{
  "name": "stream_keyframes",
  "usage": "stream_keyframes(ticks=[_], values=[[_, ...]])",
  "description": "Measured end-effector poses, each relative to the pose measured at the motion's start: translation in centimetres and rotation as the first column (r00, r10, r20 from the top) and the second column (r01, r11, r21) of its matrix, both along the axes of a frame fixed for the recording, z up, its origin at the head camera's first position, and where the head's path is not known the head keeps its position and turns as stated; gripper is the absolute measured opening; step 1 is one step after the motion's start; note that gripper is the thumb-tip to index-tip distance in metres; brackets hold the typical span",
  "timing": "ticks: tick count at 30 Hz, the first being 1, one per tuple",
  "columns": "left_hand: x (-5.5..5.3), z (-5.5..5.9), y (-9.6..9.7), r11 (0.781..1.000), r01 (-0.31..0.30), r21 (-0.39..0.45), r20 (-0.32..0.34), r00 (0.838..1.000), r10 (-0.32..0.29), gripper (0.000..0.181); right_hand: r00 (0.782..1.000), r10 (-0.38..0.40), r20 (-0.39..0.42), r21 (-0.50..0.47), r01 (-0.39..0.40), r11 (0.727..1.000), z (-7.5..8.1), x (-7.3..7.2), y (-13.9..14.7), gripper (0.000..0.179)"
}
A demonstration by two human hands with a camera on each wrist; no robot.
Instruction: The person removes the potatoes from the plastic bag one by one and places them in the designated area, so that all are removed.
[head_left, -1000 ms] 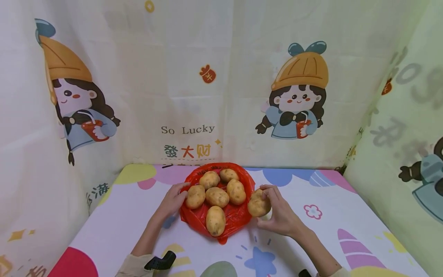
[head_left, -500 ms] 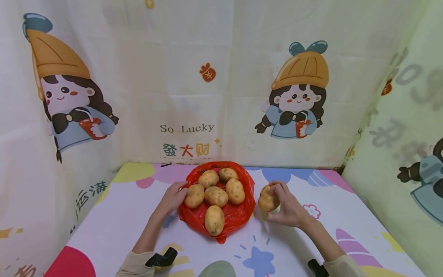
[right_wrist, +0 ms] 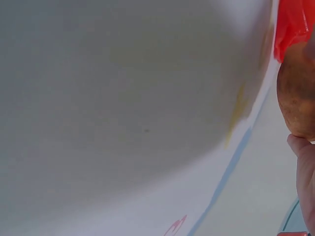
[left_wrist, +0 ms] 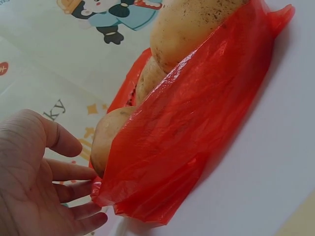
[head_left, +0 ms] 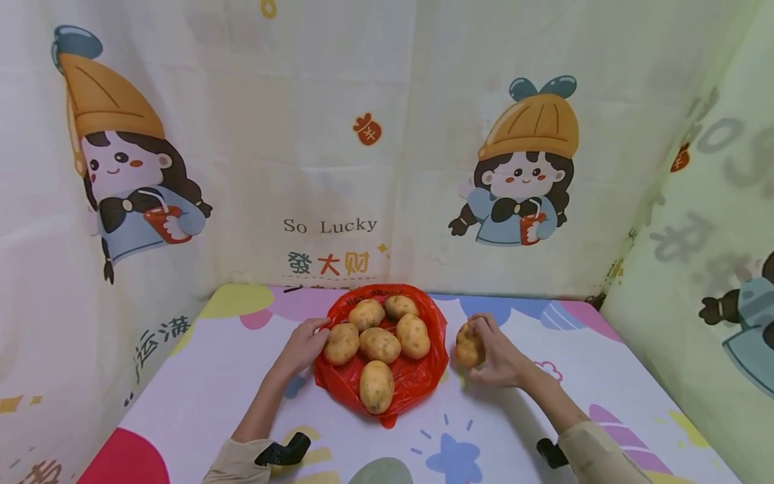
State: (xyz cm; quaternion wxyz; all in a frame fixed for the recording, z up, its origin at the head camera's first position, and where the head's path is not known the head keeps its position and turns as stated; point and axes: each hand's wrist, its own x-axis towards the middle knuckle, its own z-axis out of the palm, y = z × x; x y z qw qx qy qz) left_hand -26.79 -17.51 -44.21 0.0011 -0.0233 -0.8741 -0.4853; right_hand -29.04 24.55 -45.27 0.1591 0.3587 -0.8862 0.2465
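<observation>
A red plastic bag (head_left: 417,375) lies spread on the table with several potatoes (head_left: 379,345) in it. My left hand (head_left: 302,348) is at the bag's left rim; in the left wrist view its loosely bent fingertips (left_wrist: 86,189) touch the red plastic beside a potato (left_wrist: 109,140), the thumb apart from it. To the right of the bag, my right hand (head_left: 500,356) grips a single potato (head_left: 468,346) between thumb and fingers. That potato (right_wrist: 298,93) shows only partly at the right edge of the right wrist view. Whether it touches the table cannot be told.
The table (head_left: 199,383) wears a white cloth with coloured prints. A pale printed curtain (head_left: 417,134) hangs behind it and along both sides. A small dark mark (head_left: 292,290) lies near the table's back edge, left of the bag.
My right hand has carried its potato rightward, from beside the bag's right rim to the tablecloth area farther right. The left hand and the bag have stayed in place.
</observation>
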Motion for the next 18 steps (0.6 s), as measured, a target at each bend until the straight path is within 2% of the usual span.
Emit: stream_keyframes(ticks=[8, 18], values=[[-0.1, -0.4, 0.0, 1.0, -0.018, 0.006, 0.001, 1.0, 0.018, 0.053, 0.999, -0.022, 0.028, 0.058, 0.021, 0.998, -0.6, -1.3, -0.2, 0.066], [-0.1, -0.1, 0.1, 1.0, -0.022, 0.001, 0.028, 0.999, 0.022, 0.054, 0.999, -0.006, 0.043, 0.081, 0.003, 0.997, -0.7, -2.4, -0.6, 0.075]])
